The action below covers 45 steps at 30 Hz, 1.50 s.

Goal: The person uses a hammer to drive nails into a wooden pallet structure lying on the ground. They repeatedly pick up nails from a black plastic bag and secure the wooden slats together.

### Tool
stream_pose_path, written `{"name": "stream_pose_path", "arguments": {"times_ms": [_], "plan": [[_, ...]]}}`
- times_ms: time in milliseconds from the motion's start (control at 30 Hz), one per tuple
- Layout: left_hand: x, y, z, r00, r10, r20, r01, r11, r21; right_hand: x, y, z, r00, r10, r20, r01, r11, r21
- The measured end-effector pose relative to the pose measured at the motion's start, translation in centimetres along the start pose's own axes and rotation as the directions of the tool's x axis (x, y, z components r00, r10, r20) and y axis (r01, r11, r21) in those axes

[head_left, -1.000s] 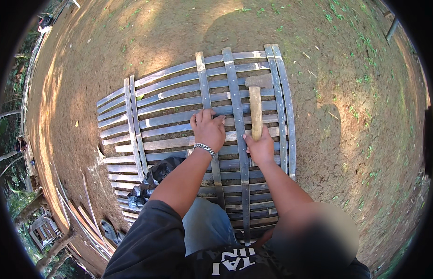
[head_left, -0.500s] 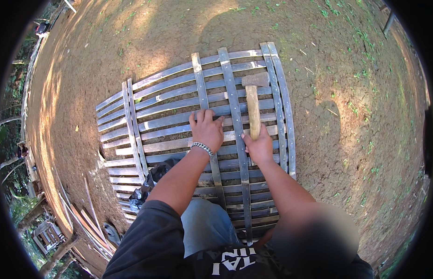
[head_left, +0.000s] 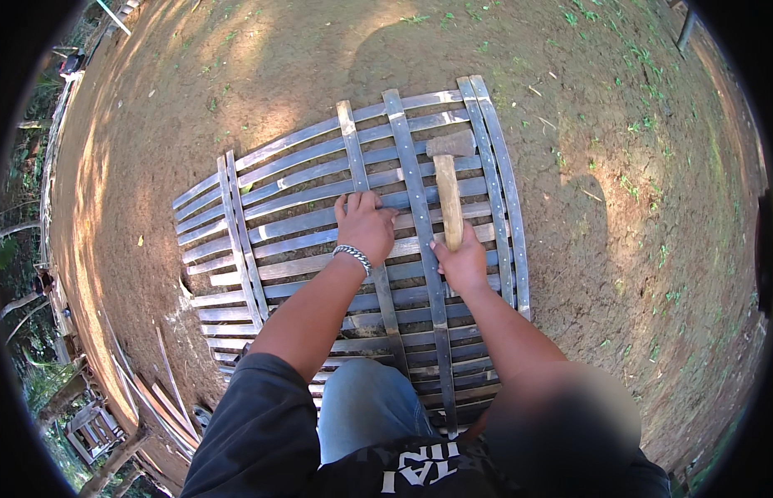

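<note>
The hatchet (head_left: 447, 187) is above the frame (head_left: 295, 266) of grey slats, at about one o'clock from the frame's middle. Its handle runs up from the right hand (head_left: 464, 264) toward twelve o'clock, and its head (head_left: 451, 144) has the wider end facing three o'clock; whether the head touches the slats, I cannot tell. The right hand's grip is clamped around the handle's lower end. The left hand (head_left: 366, 227) lies on the frame, between nine and ten o'clock from the right, over a crosspiece (head_left: 354, 148), with fingers bent; I cannot tell whether its grip is closed on anything. A chain bracelet (head_left: 354, 256) circles that wrist. At six o'clock from the left hand is a knee (head_left: 366, 407) in blue jeans. Loose strips (head_left: 165, 407) lie on the soil (head_left: 561, 232) at eight o'clock from the frame.
</note>
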<state>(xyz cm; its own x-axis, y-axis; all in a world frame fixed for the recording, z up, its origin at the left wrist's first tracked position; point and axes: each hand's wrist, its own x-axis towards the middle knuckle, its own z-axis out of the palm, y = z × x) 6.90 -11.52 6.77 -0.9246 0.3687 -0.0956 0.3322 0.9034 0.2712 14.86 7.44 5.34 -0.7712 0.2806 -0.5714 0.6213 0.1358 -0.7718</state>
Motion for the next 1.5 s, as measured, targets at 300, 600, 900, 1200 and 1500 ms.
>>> {"name": "stream_pose_path", "arguments": {"times_ms": [300, 600, 900, 1200, 1500], "plan": [[1.0, -0.7, 0.8, 0.983, 0.144, -0.112, -0.137, 0.989, 0.062, -0.2, -0.5, 0.0, 1.0, 0.004, 0.007, -0.004, 1.0, -0.02], [4.7, -1.0, -1.7, 0.782, 0.587, 0.21, -0.623, 0.733, 0.273, -0.3, -0.4, -0.4, 1.0, -0.013, 0.028, 0.013, 1.0, 0.018], [7.9, -0.5, -2.8, 0.531, 0.667, 0.523, -0.845, 0.468, 0.261, 0.1, 0.5, -0.3, 0.999, -0.037, 0.012, 0.037, 0.999, -0.013], [7.9, -0.8, -1.9, 0.485, 0.683, 0.546, -0.872, 0.424, 0.245, 0.4, 1.4, -0.1, 0.997, -0.071, 0.021, 0.071, 0.997, -0.037], [7.3, -1.3, -2.0, 0.534, 0.697, 0.478, -0.844, 0.475, 0.249, 0.3, 1.5, 0.0, 0.997, -0.075, 0.032, 0.076, 0.997, -0.026]]}}
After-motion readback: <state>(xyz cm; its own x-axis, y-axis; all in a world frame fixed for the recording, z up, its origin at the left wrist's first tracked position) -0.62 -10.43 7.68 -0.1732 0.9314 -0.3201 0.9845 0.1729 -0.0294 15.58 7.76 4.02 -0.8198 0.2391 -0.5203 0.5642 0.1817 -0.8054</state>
